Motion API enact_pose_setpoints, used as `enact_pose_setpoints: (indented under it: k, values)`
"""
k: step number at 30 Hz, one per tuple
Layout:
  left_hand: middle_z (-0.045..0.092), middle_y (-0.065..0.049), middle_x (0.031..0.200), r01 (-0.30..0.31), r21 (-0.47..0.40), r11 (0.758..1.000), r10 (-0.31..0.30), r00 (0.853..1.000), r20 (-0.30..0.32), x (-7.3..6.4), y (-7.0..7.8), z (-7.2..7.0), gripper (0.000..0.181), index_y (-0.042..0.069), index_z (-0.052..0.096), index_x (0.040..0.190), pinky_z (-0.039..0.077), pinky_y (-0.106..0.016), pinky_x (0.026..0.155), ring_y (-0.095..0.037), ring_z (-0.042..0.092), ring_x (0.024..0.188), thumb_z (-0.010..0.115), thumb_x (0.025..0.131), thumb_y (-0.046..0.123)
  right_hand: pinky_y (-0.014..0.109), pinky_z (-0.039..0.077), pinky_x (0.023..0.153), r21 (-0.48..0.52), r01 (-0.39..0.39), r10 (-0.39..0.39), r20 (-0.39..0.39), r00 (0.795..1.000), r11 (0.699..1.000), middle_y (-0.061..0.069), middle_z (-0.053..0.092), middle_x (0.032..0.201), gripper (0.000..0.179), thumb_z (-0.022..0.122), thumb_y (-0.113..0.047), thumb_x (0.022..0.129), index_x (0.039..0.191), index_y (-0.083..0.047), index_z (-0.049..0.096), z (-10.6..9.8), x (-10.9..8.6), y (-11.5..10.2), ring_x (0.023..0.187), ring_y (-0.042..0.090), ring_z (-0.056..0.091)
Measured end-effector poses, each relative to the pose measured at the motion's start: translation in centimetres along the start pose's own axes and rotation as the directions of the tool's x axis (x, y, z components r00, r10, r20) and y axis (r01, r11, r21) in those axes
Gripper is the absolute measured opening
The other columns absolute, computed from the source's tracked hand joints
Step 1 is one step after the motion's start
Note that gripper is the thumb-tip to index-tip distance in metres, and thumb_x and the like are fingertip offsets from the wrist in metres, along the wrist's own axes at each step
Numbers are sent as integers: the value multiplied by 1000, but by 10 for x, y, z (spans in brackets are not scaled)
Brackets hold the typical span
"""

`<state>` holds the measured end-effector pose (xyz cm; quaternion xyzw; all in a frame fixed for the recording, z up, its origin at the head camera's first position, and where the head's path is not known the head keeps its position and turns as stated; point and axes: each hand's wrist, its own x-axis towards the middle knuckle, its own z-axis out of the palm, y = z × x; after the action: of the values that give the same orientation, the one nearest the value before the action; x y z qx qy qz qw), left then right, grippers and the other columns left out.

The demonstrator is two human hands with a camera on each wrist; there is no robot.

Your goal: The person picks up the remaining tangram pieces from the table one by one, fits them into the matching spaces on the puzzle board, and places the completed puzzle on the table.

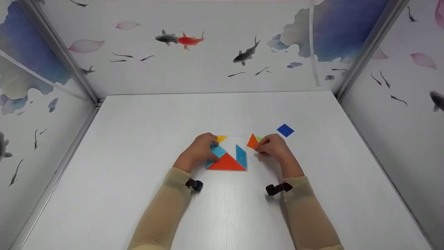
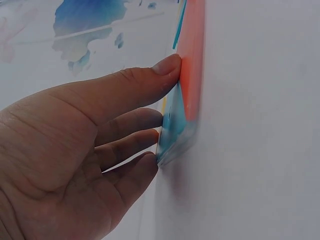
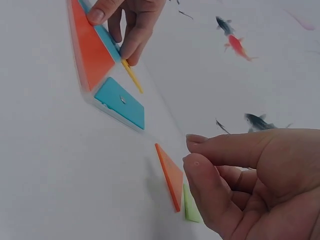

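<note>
Tangram pieces lie in a clear shallow tray (image 1: 237,136): a large red-orange triangle (image 1: 227,163), a light blue piece (image 1: 218,150), a blue parallelogram (image 1: 241,156) and a yellow piece (image 1: 222,138). My left hand (image 1: 200,149) rests over the tray's left side. Its thumb touches the blue and red-orange pieces; a finger meets the yellow one. To the right of the tray lies an orange triangle (image 1: 252,141), with a light green piece (image 1: 259,138) partly hidden behind it. Beside them is my right hand (image 3: 250,182), thumb and forefinger tips nearly together, nothing visible between them.
A dark blue square piece (image 1: 285,130) lies on the white table (image 1: 138,139) beyond my right hand. Printed panels (image 1: 208,69) with fish and petals stand at the back and both sides. A small black device is strapped on each wrist.
</note>
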<state>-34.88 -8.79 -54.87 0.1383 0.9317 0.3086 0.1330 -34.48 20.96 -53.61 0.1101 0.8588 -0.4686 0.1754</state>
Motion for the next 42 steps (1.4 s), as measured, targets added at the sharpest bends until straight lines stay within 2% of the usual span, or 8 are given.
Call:
enact_pose_setpoints:
  k: [10, 17, 23, 26, 32, 35, 42]
  values:
    - [52, -10, 159, 13, -5, 1000, -13, 1000, -7, 2, 1, -1, 56, 8, 72, 135, 46, -46, 123, -32, 45, 148, 91, 83, 19, 20, 63, 77, 162, 32, -15, -105, 994, 986, 16, 66, 119, 28, 75, -15, 100, 122, 0, 68, -27, 5, 13, 88, 18, 70]
    - [57, -10, 153, -30, 4, 1000, 30, 999, -13, 2, 1, -1, 54, 7, 73, 131, 49, -45, 120, -32, 49, 144, 91, 82, 19, 18, 62, 78, 253, 38, 3, -161, 987, 967, 18, 65, 124, 29, 72, -10, 100, 125, 2, 67, -39, 6, 21, 90, 15, 69]
    - [56, -7, 155, 1, 4, 1000, -1, 1000, -7, 0, 0, 3, 56, 10, 72, 135, 48, -45, 121, -29, 48, 145, 91, 83, 19, 18, 60, 81, 246, -1, 49, -186, 981, 969, 17, 65, 128, 31, 69, -9, 101, 130, 2, 67, -44, 6, 28, 97, 15, 68]
    - [56, -7, 155, 7, -1, 1000, -7, 1000, -11, -1, 0, 3, 56, 10, 71, 135, 47, -45, 122, -29, 48, 145, 91, 83, 19, 19, 60, 81, 242, -3, 58, -219, 974, 970, 17, 66, 128, 35, 69, -9, 101, 134, 2, 66, -47, 6, 31, 95, 13, 67]
    - [54, -9, 156, 6, 3, 1000, -6, 1000, -16, -1, -1, 2, 55, 10, 72, 134, 47, -47, 122, -31, 47, 147, 91, 84, 20, 18, 56, 76, 236, -3, 84, -333, 939, 972, 21, 69, 133, 49, 69, -11, 99, 146, -1, 59, -55, 9, 37, 87, 11, 70]
    - [55, -9, 156, 5, 5, 1000, -5, 1000, -18, 0, -2, 2, 55, 10, 72, 133, 47, -46, 122, -31, 47, 147, 92, 83, 20, 19, 56, 78, 248, -17, 109, -363, 925, 969, 22, 69, 137, 52, 69, -10, 99, 149, -3, 57, -57, 10, 39, 94, 14, 71]
    - [55, -9, 156, 8, -10, 1000, -8, 1000, -20, 1, -2, 3, 55, 9, 73, 133, 47, -46, 122, -31, 47, 147, 92, 82, 18, 23, 56, 85, 266, -9, 115, -387, 915, 964, 21, 66, 137, 51, 69, -10, 99, 148, -3, 58, -58, 11, 43, 104, 22, 68]
